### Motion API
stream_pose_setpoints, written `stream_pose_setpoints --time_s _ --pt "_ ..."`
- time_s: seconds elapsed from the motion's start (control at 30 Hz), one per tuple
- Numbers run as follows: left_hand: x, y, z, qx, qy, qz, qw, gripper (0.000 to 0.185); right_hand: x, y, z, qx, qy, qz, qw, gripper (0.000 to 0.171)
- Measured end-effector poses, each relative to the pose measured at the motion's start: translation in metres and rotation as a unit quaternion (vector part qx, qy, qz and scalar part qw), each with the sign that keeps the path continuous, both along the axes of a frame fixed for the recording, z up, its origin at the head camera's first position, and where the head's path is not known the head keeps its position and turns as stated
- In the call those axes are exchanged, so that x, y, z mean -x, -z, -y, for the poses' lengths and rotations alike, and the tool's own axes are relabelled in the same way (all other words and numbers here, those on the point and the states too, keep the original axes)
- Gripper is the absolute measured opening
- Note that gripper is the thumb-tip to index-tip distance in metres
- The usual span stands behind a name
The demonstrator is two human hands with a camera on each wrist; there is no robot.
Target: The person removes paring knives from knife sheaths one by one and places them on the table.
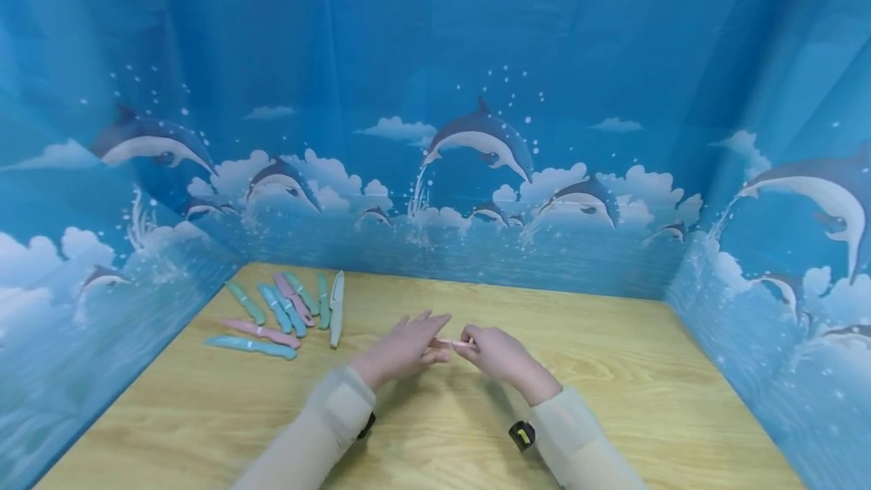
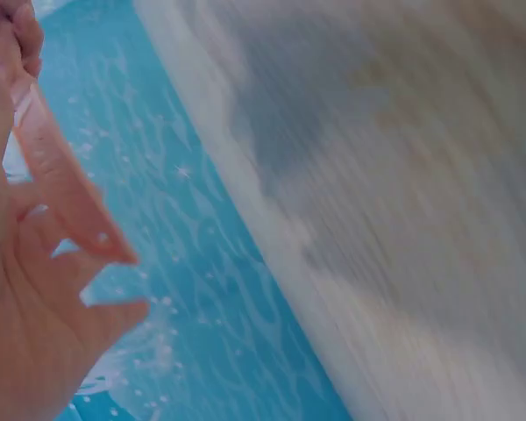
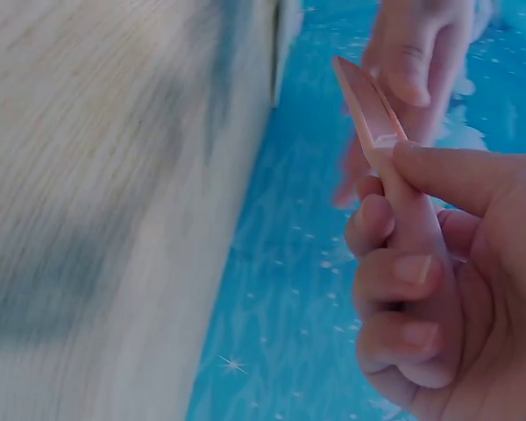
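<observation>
My right hand (image 1: 502, 355) holds a pink knife (image 3: 412, 210) by its handle, the fingers wrapped around it and the thumb pressed near the base of the blade part. The pink blade part (image 2: 66, 171) points toward my left hand (image 1: 400, 351); whether a sheath covers it I cannot tell for sure. My left hand's fingers are extended and spread, thumb apart, beside the blade part. Whether they touch it is unclear. Both hands are above the middle of the wooden table (image 1: 612, 399).
Several knives in blue, pink and green lie in a loose group at the table's back left, among them a blue knife (image 1: 252, 346) and a pink knife (image 1: 261, 332). A pale green knife (image 1: 336, 310) lies nearest the hands. Blue dolphin-print curtains (image 1: 381, 44) border the table.
</observation>
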State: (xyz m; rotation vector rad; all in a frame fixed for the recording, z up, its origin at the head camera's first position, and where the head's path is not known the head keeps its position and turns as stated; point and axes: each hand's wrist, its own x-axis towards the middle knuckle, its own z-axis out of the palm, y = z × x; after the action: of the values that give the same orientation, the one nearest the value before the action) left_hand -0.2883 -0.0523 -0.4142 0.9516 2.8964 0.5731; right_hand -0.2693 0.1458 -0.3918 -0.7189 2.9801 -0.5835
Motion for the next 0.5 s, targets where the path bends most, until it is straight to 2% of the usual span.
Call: stream_pose_setpoints --time_s 0.13,0.27,0.37,0.5 --pt "-0.009 0.006 -0.009 -0.01 0.035 0.006 0.9993 0.057 -0.013 -0.002 -0.011 0.009 -0.01 -0.012 1.0 0.013" --pt "-0.016 0.009 -0.014 -0.005 0.064 -0.038 0.9972 0.041 -0.02 0.0 -0.021 0.034 -0.029 -0.007 0.999 0.015" --pt "-0.02 0.006 -0.017 -0.006 0.084 -0.067 0.9942 0.029 -0.023 0.002 -0.029 0.06 -0.031 0.013 0.998 0.017" --pt "-0.026 -0.001 -0.021 -0.017 0.09 -0.062 0.9939 0.021 -0.028 0.003 -0.036 0.08 -0.032 0.021 0.996 0.018"
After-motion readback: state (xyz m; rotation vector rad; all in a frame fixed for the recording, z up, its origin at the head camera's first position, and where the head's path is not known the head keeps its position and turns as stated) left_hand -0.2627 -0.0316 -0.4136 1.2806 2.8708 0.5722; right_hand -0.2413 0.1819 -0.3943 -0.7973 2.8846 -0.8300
